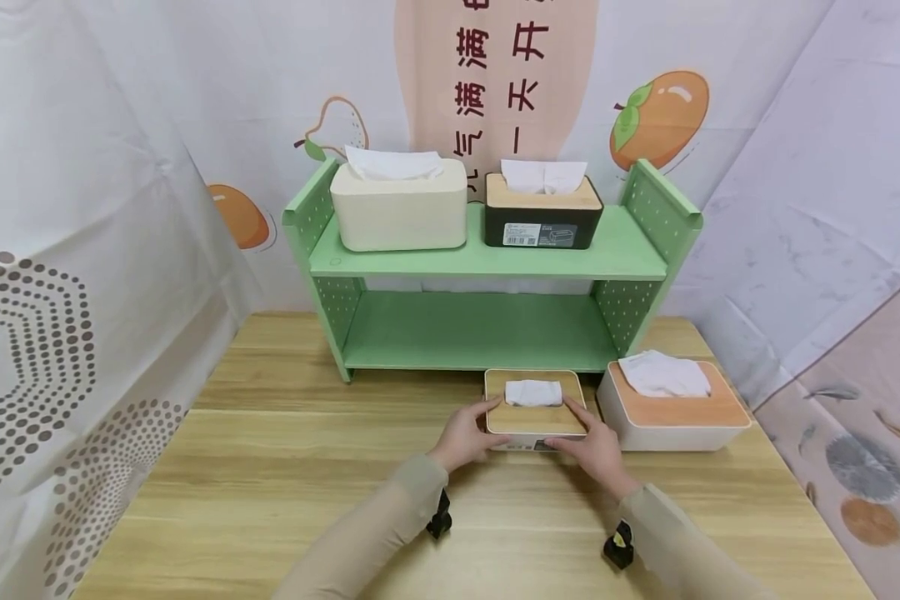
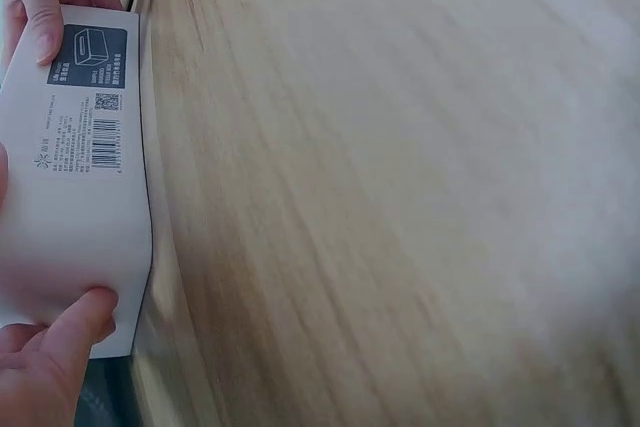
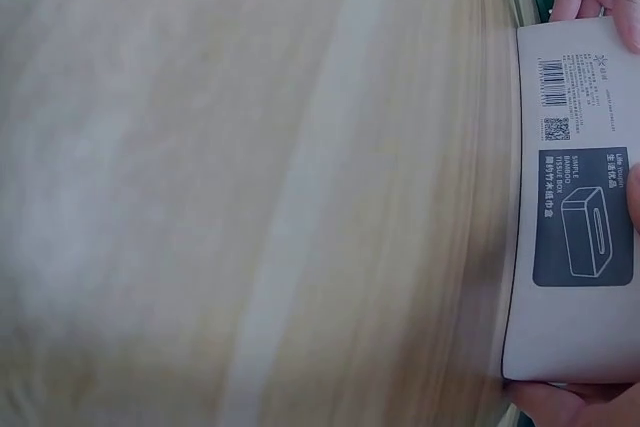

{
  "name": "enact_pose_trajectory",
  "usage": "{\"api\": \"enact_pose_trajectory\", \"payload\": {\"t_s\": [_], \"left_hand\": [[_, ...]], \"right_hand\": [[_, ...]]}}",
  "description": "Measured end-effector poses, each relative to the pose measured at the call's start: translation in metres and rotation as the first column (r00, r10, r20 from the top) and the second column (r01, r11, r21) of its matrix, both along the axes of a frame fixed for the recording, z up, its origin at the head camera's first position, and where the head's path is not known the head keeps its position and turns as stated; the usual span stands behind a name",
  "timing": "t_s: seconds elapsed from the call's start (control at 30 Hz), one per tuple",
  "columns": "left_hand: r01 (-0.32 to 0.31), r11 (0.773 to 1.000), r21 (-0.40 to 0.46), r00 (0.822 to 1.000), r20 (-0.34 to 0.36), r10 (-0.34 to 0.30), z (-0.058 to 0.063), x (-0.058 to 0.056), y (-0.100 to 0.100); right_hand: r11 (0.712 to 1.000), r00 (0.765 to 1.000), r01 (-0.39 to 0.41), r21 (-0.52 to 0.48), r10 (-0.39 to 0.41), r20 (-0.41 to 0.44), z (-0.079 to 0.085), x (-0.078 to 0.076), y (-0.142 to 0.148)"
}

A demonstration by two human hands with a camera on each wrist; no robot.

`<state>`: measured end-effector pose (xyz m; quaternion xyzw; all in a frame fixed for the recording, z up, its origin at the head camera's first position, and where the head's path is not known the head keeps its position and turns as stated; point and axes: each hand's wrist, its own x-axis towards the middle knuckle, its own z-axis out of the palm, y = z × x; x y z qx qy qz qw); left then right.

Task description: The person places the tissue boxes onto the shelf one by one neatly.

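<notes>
Gripping the small white tissue box (image 1: pixel 521 421) just below and right of the head view's centre, your left hand (image 1: pixel 465 435) and right hand (image 1: pixel 598 450) curl fingers round its ends; its white sheet (image 1: pixel 532 392) pokes from the lid. A larger tissue box (image 1: pixel 682 413) stands close on the right, sheet showing. Mid-frame, the green shelf (image 1: pixel 487 325) bears a cream box (image 1: pixel 399 215) and a black box (image 1: pixel 543 218), both with tissue out.
</notes>
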<state>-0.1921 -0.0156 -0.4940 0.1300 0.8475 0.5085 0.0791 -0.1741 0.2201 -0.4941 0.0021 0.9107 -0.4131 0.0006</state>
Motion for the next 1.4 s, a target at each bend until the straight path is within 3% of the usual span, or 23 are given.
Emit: {"api": "enact_pose_trajectory", "payload": {"t_s": [0.27, 0.5, 0.83, 1.03, 1.23, 1.4], "left_hand": [[-0.010, 1.000, -0.001, 1.000, -0.003, 0.010, -0.002, 0.001, -0.003], [-0.027, 1.000, -0.011, 0.999, -0.034, 0.027, 0.001, 0.000, -0.006], [-0.038, 0.999, 0.001, 0.999, -0.036, 0.038, 0.018, 0.002, -0.013], [-0.021, 0.998, 0.066, 0.999, -0.027, 0.023, 0.026, 0.002, -0.019], [-0.006, 0.988, 0.156, 0.999, -0.034, 0.011, 0.039, 0.003, -0.028], [-0.006, 0.986, 0.165, 0.998, -0.055, 0.015, 0.046, 0.006, -0.039]], "right_hand": [[1.000, 0.999, 0.017, 0.002, -0.017, 0.047, -0.001, 0.001, -0.003], [1.000, 1.000, 0.019, -0.009, -0.018, 0.024, 0.002, 0.001, -0.006], [1.000, 0.999, 0.024, -0.003, -0.024, -0.030, 0.013, -0.001, -0.012], [1.000, 0.998, 0.023, 0.015, -0.022, -0.062, 0.022, -0.001, -0.018], [1.000, 0.997, 0.006, -0.031, -0.008, -0.072, 0.033, -0.001, -0.025], [0.999, 0.997, -0.018, -0.039, 0.015, -0.075, 0.038, 0.000, -0.033]]}}
